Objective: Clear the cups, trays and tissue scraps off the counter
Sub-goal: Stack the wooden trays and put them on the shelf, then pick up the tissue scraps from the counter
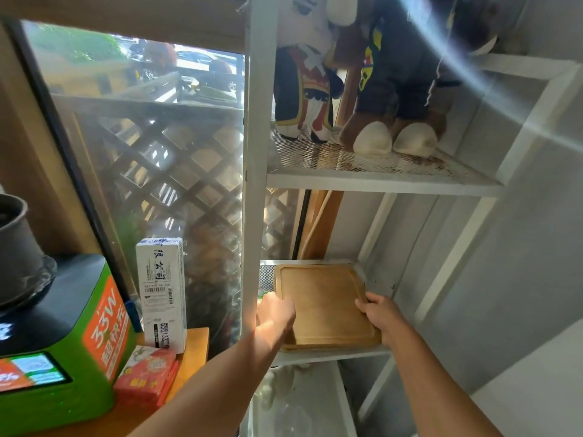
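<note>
A square wooden tray [325, 305] lies flat on the middle mesh shelf of a white metal rack [252, 184]. My left hand [276, 312] grips the tray's left edge, and my right hand [380, 313] grips its right edge. Both forearms reach up from the bottom of the view. The tray's front edge sticks out slightly past the shelf's front rail. No cups or tissue scraps are visible.
Two plush toys [347, 89] stand on the shelf above. Left of the rack, a wooden counter [195, 345] carries a white carton [161, 291], red packets [146, 373], and a green charging station [63, 342] with a dark pot on it. Glassware sits on the shelf below.
</note>
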### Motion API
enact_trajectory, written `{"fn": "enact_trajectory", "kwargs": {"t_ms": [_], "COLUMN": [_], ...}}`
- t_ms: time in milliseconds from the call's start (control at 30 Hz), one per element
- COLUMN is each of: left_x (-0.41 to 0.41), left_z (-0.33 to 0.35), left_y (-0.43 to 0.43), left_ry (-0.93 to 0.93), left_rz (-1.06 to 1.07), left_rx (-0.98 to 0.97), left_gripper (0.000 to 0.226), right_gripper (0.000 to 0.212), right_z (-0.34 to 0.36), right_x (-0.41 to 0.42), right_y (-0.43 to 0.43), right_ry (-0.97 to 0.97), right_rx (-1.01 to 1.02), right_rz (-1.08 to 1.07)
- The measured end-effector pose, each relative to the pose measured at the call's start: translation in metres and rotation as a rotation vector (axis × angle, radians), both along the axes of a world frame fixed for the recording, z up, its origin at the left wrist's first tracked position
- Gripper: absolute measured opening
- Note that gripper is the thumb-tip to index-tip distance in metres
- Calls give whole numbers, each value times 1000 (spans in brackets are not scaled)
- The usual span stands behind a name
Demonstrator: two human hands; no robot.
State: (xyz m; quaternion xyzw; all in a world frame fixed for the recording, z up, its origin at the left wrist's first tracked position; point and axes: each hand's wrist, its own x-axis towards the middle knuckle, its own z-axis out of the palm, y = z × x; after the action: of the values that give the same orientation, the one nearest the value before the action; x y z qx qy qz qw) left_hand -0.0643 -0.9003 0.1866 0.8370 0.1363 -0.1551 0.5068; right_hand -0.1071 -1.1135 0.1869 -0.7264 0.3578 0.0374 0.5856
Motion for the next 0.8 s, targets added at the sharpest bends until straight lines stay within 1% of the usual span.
{"fn": "enact_trajectory", "kwargs": {"t_ms": [133,267,333,367,433,500,533,600,667,700,733,800], "left_x": [-3,-17,-33,-43,-65,-89,-102,-131,-155,-165,-173,-186], "left_z": [-4,0,3,5,13,13,11,9,0,-5,-11,-21], "left_y": [-4,-4,-3,-4,-2,5,12,41,86,112,141,204], "left_ry": [-27,-39,-24,-6,-23,-4,-6,-23,-50,-59,-75,-88], "left_rz": [59,50,-12,-82,-169,-260,-332,-416,-501,-547,-598,-664], "left_rx": [-36,18,69,123,223,239,235,184,116,99,110,166], "left_gripper": [33,37,38,37,39,41,44,48,39,33,29,23], "right_gripper": [52,54,48,47,52,56,54,41,30,28,25,17], "right_z": [-10,-9,-7,-6,-2,2,3,1,-4,-8,-13,-24], "right_x": [0,-13,-29,-38,-56,-75,-85,-105,-126,-137,-148,-168], "right_y": [1,10,17,20,29,47,61,97,142,166,194,253], "right_ry": [-63,-53,-17,6,52,87,94,85,126,166,205,251], "right_rx": [-42,-224,-304,-345,-410,-475,-513,-565,-614,-667,-708,-725], "right_rz": [-61,-44,-15,-6,-33,-93,-112,-89,8,70,120,222]}}
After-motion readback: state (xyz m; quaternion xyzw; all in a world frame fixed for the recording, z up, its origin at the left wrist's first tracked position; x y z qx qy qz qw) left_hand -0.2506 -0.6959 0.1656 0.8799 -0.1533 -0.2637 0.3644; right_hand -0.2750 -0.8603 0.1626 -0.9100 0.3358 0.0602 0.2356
